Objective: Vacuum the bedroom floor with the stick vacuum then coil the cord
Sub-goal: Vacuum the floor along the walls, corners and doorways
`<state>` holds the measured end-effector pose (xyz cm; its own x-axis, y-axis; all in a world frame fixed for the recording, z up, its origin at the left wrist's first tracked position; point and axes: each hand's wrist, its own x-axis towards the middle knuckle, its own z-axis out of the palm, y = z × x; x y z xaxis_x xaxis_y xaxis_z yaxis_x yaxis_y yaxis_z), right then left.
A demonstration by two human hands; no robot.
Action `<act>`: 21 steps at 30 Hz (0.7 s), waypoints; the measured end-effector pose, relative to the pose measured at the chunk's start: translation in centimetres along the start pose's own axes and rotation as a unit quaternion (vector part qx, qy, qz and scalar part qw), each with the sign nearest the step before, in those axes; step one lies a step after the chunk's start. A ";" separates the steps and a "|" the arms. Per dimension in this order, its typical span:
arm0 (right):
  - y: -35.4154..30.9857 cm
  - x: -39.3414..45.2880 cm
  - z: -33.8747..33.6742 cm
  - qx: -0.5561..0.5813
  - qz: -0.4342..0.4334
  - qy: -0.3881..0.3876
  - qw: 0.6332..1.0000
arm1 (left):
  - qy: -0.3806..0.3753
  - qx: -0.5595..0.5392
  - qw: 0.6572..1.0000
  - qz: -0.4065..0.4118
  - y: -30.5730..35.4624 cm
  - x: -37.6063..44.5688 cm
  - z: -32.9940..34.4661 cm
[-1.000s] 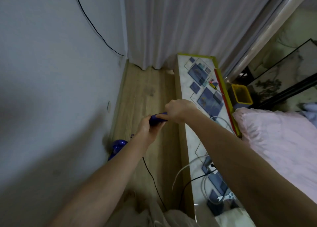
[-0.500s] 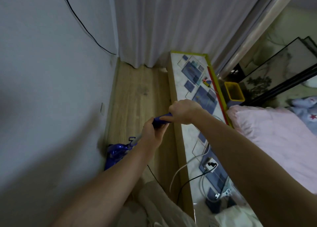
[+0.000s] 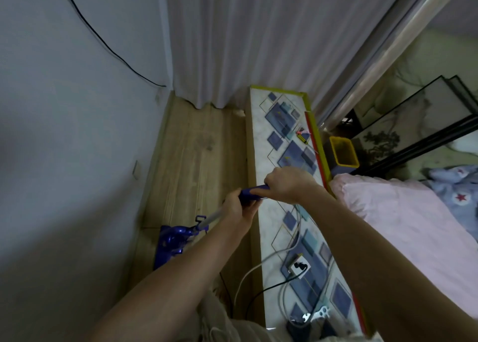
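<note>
Both hands are gripping the stick vacuum's glossy blue handle [image 3: 252, 192]: the left hand [image 3: 236, 211] is wrapping its fingers round the lower end where the pale metal tube [image 3: 210, 218] begins, and the right hand [image 3: 287, 185] is curling over the upper end. The tube is slanting down to the shiny purple floor head [image 3: 172, 240], which is sitting on the pale wood-plank floor [image 3: 194, 158] close against the smooth grey wall [image 3: 64, 147]. A thin black cord [image 3: 226, 287] is trailing on the floor near the person's feet. Beside the floor strip, a long narrow bench [image 3: 261, 124] with a marbled top and blue rectangle pattern is carrying a white power strip [image 3: 297, 266] and looping cables. Pleated white curtains [image 3: 245, 44] are hanging behind.
</note>
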<state>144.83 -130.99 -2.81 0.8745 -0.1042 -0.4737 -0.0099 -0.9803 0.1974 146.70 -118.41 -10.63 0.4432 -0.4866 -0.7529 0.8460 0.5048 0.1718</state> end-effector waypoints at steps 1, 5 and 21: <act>0.0 0.1 0.2 0.008 -0.002 -0.001 1.000 | 0.005 0.006 1.000 0.008 -0.1 0.2 -0.1; -0.9 1.0 0.6 0.034 -0.014 0.002 0.999 | 0.029 0.013 0.999 0.035 0.6 0.6 -1.0; -1.1 2.4 1.4 0.087 -0.017 0.008 0.996 | 0.065 0.045 0.995 0.062 1.2 0.7 -1.0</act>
<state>146.30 -130.41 -5.33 0.8831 -0.0687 -0.4641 -0.0624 -0.9976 0.0289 147.78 -117.42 -11.55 0.5083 -0.3253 -0.7974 0.8133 0.4859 0.3202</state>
